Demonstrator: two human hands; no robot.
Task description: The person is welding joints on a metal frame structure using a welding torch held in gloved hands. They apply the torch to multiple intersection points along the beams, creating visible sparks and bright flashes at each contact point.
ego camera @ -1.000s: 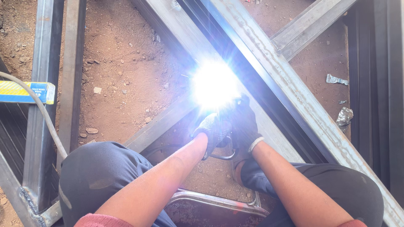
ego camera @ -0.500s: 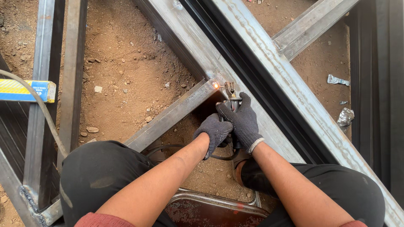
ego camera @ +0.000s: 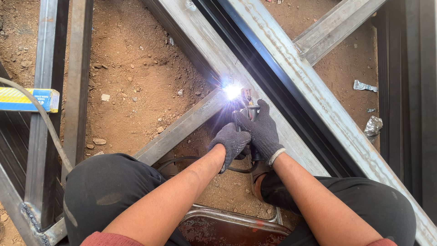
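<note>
Two gloved hands, left hand [ego camera: 232, 141] and right hand [ego camera: 263, 130], curl tight around what seems an electrode holder [ego camera: 248, 107]; steel tube [ego camera: 182, 130] edges crowd the fingertips.

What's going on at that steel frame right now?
A person crouches over a frame of grey steel box tubes laid on reddish dirt. Both hands wear dark knit gloves: the right hand grips a welding electrode holder, and the left hand steadies it from beside. A bright white arc burns where the diagonal tube meets the long grey steel rail. A yellow and blue carton lies on the frame at left.
</note>
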